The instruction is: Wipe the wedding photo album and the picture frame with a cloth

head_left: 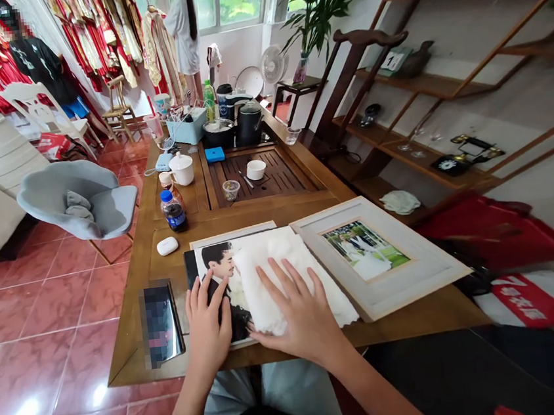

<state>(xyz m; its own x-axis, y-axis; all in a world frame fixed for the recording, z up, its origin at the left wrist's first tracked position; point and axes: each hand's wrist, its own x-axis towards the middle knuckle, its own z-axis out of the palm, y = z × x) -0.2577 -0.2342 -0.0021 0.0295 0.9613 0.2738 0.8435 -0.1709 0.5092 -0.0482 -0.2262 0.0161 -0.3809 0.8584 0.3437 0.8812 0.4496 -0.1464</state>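
Note:
A framed photo (218, 266) lies flat at the near edge of the wooden table (134, 315). A white cloth (277, 260) covers its right half. My right hand (301, 314) lies flat on the cloth with the fingers spread. My left hand (209, 323) rests open on the photo's lower left part, fingers stretched out. Just to the right lies a second photo in a white frame (388, 281).
A phone (160, 322) lies left of my left hand, with a white earbud case (167, 246) and a dark drink bottle (174, 210) beyond. A tea tray (274, 181), cups and kettles fill the far end. A grey chair (83, 198) stands left, shelves right. Two people stand far back.

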